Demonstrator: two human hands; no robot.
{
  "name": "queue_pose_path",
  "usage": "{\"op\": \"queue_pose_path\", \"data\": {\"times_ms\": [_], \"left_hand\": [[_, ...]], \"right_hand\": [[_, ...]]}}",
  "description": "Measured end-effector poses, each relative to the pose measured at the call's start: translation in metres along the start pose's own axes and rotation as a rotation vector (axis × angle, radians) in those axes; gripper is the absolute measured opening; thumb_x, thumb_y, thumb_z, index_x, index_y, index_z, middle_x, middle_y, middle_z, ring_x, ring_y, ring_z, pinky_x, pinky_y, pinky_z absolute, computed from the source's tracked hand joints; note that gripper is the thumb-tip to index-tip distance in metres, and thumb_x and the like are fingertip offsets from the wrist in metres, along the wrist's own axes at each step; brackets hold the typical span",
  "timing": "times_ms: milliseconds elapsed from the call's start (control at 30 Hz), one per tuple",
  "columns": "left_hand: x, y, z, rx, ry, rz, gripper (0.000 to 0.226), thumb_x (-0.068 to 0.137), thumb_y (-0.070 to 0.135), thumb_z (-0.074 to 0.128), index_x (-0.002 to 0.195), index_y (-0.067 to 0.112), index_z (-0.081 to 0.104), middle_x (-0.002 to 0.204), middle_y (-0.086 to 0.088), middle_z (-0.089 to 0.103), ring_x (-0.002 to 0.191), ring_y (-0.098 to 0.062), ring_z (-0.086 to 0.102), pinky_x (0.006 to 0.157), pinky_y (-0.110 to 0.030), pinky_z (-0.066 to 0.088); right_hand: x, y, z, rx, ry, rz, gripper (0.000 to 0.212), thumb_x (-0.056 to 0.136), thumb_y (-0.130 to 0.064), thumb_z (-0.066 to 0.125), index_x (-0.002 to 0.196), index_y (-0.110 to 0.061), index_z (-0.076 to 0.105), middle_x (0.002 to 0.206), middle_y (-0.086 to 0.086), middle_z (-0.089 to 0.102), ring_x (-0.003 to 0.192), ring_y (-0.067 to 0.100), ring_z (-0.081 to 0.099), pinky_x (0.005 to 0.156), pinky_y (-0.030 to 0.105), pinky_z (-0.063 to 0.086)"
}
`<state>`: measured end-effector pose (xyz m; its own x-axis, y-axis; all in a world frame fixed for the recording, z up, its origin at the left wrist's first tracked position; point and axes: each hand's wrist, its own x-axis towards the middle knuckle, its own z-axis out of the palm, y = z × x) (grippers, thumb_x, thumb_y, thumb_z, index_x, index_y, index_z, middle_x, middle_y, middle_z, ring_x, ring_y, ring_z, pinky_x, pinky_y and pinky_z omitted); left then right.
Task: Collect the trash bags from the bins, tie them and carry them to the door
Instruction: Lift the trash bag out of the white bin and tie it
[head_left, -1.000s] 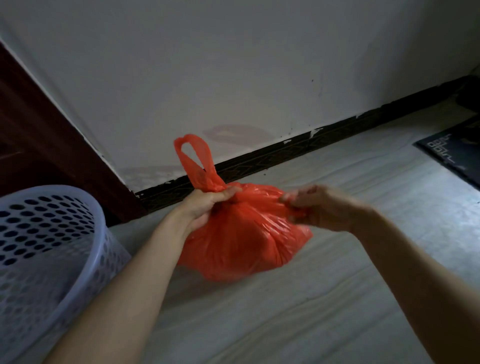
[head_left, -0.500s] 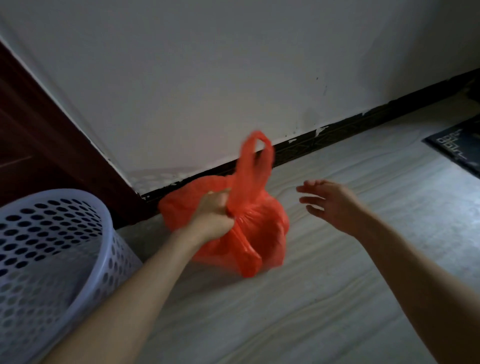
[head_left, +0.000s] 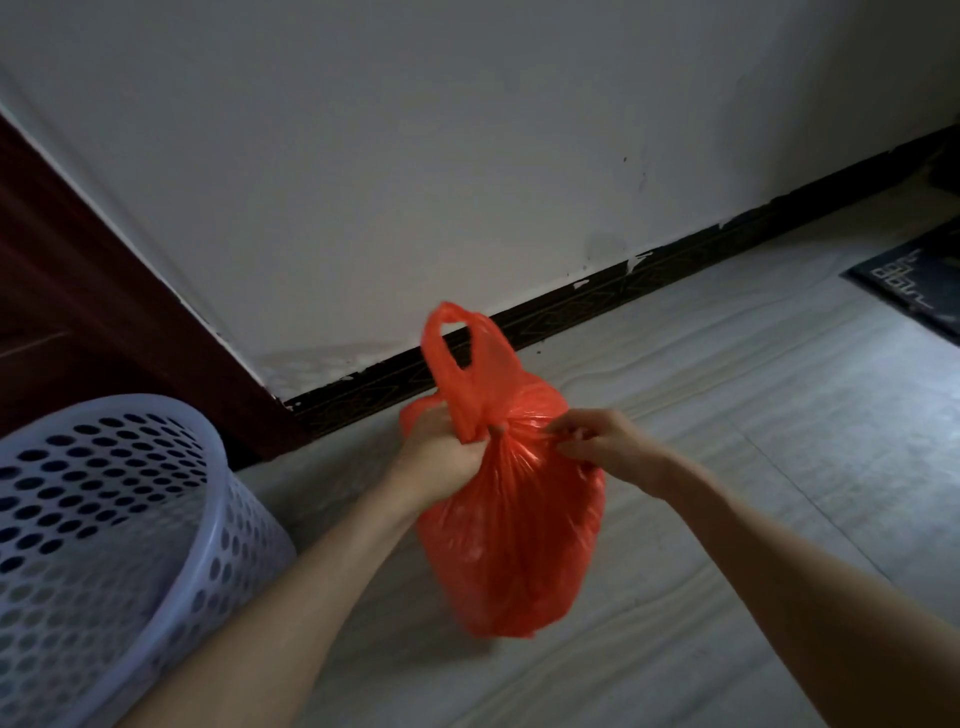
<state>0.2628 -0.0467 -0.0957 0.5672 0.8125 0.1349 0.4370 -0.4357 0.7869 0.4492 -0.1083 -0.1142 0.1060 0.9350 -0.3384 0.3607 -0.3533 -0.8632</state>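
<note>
A full orange-red plastic trash bag (head_left: 511, 540) hangs just above the pale floor, in the middle of the view. My left hand (head_left: 441, 452) grips its gathered neck, and one looped handle stands up above that fist. My right hand (head_left: 597, 441) pinches the bag's plastic at the right side of the neck. The bag's other handle is hidden behind my left hand.
A white perforated plastic bin (head_left: 98, 545) stands at the lower left, beside a dark red-brown door frame (head_left: 78, 291). A white wall with a dark skirting board (head_left: 597, 296) runs behind the bag. A dark patterned mat (head_left: 914, 280) lies at the far right.
My right hand let go of the bag half a second ago and has now come back to pinch its neck. The left hand has lifted and turned the bag, which now hangs lower and longer.
</note>
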Motion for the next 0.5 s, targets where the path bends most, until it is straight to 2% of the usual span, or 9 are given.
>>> {"op": "queue_pose_path", "data": {"times_ms": [33,100,167,233,300,400,433,500], "left_hand": [[0.004,0.000,0.003,-0.094,0.036,-0.067,0.016,0.077,0.007,0.056,0.075,0.018,0.067,0.083,-0.001,0.069,0.081,-0.007,0.063,0.081,-0.019,0.047],[0.012,0.003,0.006,-0.334,0.125,-0.258,0.031,0.078,-0.009,0.057,0.069,0.020,0.063,0.074,0.002,0.065,0.073,-0.008,0.061,0.079,-0.022,0.049],[0.018,0.008,0.008,-0.630,0.181,-0.410,0.033,0.079,-0.013,0.053,0.066,0.015,0.063,0.064,0.002,0.065,0.064,-0.012,0.060,0.070,-0.026,0.050],[0.020,0.011,0.010,-0.788,0.186,-0.487,0.032,0.079,-0.014,0.050,0.064,0.012,0.062,0.055,0.004,0.063,0.055,-0.011,0.059,0.060,-0.024,0.050],[0.020,0.009,0.010,-0.791,0.205,-0.518,0.033,0.079,-0.015,0.048,0.064,0.012,0.060,0.051,0.006,0.063,0.053,-0.008,0.061,0.054,-0.021,0.051],[0.021,0.005,0.010,-0.728,0.215,-0.526,0.037,0.077,-0.016,0.047,0.059,0.013,0.059,0.049,0.007,0.062,0.055,-0.008,0.060,0.056,-0.021,0.050],[0.021,0.006,0.011,-0.711,0.207,-0.521,0.038,0.077,-0.016,0.047,0.058,0.013,0.059,0.048,0.008,0.061,0.054,-0.007,0.060,0.056,-0.020,0.050],[0.022,0.008,0.013,-0.686,0.193,-0.497,0.038,0.077,-0.017,0.047,0.058,0.013,0.059,0.046,0.008,0.060,0.051,-0.004,0.058,0.056,-0.017,0.048]], "right_hand": [[-0.001,0.002,0.002,0.035,-0.017,0.026,0.023,0.083,0.006,0.056,0.104,0.001,0.065,0.066,-0.002,0.046,0.054,0.005,0.046,0.049,0.007,0.040],[-0.004,0.003,0.005,0.175,-0.078,0.092,0.018,0.084,0.006,0.055,0.088,-0.008,0.066,0.070,0.002,0.048,0.058,0.008,0.051,0.053,0.015,0.050],[-0.005,0.002,0.007,0.179,-0.144,0.101,0.021,0.083,0.005,0.057,0.079,-0.015,0.065,0.074,0.005,0.053,0.068,0.014,0.051,0.062,0.024,0.048],[-0.008,-0.004,0.008,0.028,-0.228,0.103,0.017,0.083,0.001,0.058,0.092,-0.010,0.068,0.072,-0.001,0.055,0.068,0.009,0.050,0.063,0.021,0.043],[-0.008,-0.010,0.009,-0.080,-0.249,0.110,0.021,0.085,-0.005,0.058,0.102,-0.010,0.068,0.072,-0.004,0.056,0.067,0.008,0.050,0.059,0.019,0.041],[-0.002,-0.017,0.012,-0.064,-0.025,-0.018,0.009,0.084,-0.012,0.061,0.093,-0.012,0.063,0.073,-0.003,0.054,0.066,0.009,0.049,0.056,0.018,0.040],[0.001,-0.018,0.014,-0.051,0.054,-0.072,0.009,0.084,-0.014,0.062,0.093,-0.013,0.061,0.075,-0.003,0.054,0.066,0.009,0.050,0.056,0.018,0.040],[0.003,-0.022,0.020,-0.047,0.105,-0.140,0.021,0.083,-0.017,0.064,0.104,-0.013,0.061,0.081,-0.003,0.055,0.067,0.007,0.050,0.056,0.013,0.039]]}}
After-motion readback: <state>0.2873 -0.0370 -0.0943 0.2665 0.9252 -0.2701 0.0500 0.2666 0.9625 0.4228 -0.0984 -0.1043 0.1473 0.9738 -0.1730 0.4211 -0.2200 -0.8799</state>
